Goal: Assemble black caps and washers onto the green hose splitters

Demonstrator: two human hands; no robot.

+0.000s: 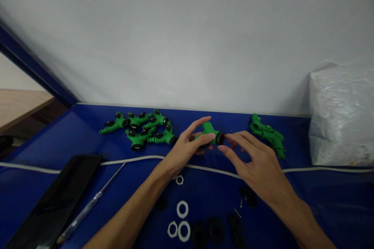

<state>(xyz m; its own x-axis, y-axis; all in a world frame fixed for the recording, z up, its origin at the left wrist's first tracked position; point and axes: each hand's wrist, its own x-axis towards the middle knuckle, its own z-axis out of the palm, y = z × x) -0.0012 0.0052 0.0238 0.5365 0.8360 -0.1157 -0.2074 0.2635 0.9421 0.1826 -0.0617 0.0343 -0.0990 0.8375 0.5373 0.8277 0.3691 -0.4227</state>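
A green plastic Y-shaped hose splitter (pixel 208 127) with a black collar (pixel 219 138) is held above the blue table. My left hand (pixel 189 140) closes around its green body, thumb on top. From the other side, the thumb and fingertips of my right hand (pixel 251 153) pinch at the edge of the black collar. What lies under my left fingers is partly hidden. Several similar splitters with black knobs (pixel 138 138) rest to the left of my hands. Green bodies (pixel 269 134) without visible black parts lie to the right.
White rings (pixel 182 209), black rings (pixel 215 231) and small screws (pixel 237 213) lie near the front. A white cable (pixel 134 159) crosses the table. A dark phone-like slab (pixel 58 202) and a clear-handled screwdriver (pixel 90 204) lie left; a plastic-wrapped bundle (pixel 341 116) stands right.
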